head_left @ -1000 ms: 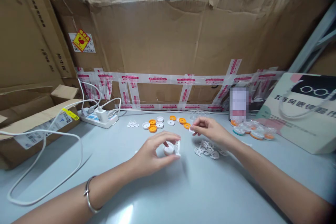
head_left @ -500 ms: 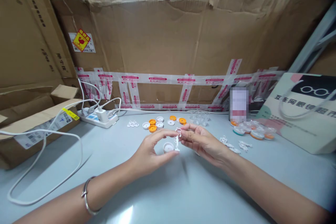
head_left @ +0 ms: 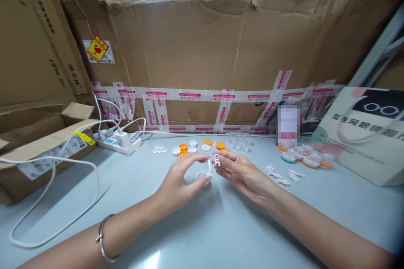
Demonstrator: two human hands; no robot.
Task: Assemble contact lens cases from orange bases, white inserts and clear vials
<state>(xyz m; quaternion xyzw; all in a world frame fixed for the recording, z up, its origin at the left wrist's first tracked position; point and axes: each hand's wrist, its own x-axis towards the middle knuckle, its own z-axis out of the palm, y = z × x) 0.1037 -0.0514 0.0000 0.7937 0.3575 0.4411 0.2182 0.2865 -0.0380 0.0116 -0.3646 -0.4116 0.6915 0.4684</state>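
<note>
Plenty of grey tabletop (head_left: pixel 202 235) is stretching on the near side of the left hand (head_left: pixel 176 183) and the right hand (head_left: pixel 244 173), while a cardboard wall (head_left: pixel 189 50) is bounding the room beyond them. Orange caps (head_left: pixel 183 146) are sitting just past the left fingers; loose pieces (head_left: pixel 278 175) are lying right of the right hand. The left hand is arching, pinching an upright white strip (head_left: pixel 209 166) between thumb and fingers, a partly hidden dish (head_left: pixel 201 174) showing behind. The right hand, fingers curling, is gripping a small white clip (head_left: pixel 216 160) just beside that strip.
</note>
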